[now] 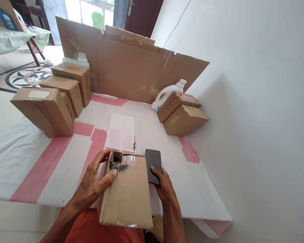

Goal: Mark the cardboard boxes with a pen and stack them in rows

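My left hand (97,179) grips a cardboard box (128,195) at its far left corner, thumb on the top face and fingers down the side. Close to that thumb, the box has a dark-edged hole with black scribbling around it, and a strip of shiny tape beside it. The box sits at the near edge of the cloth-covered table, over my lap. In my right hand (163,182) is a black smartphone (153,165), held just right of the box with the thumb across its dark face. A pen (134,146) and a sheet of paper (121,131) lie beyond the box.
Several cardboard boxes (43,108) stand at the left with a clear jug (82,59) behind them. Two more boxes (184,118) and a white jug (167,92) stand right, near the wall (255,118). A cardboard panel (126,67) closes the table's far side.
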Motion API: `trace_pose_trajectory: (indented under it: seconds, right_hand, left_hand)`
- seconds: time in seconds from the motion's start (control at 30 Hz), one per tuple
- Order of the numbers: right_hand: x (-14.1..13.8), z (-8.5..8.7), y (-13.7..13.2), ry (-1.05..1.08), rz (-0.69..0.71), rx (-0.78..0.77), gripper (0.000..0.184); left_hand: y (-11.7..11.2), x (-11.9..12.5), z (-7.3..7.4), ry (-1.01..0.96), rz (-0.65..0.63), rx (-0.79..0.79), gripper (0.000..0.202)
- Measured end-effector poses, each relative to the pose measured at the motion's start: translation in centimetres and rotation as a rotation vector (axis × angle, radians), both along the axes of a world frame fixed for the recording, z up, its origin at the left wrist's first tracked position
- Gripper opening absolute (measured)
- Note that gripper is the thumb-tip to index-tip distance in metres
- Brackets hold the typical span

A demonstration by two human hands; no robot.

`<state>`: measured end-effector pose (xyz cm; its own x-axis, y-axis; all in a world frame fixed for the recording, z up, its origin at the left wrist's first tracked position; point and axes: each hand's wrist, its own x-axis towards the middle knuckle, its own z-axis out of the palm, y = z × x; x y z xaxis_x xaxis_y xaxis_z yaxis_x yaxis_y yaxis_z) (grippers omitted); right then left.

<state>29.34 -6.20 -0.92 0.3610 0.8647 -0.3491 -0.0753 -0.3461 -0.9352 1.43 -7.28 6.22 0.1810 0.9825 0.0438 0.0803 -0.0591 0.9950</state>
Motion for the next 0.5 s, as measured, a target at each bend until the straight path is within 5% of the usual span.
trace_pose_trajectory:
  seconds: [0.17,0.3,0.5]
  right_hand:
    - [-0.6,8.0,-2.7,0.314,-0.018,0.166,0.050]
    - [-2.9,13.5,-5.2,0.473,0.177,0.186,0.033]
    - [-8.2,13.8,-6.4,0.928,0.543,-0.104,0.071]
  left_hand:
    - [0.0,0.4,0.0,0.019,0.009,0.022,0.046]
    - [0.0,1.0,0.0,0.038,0.025,0.034,0.047]
    - [-0.1,1.3,0.4,0.006,0.021,0.044,0.044]
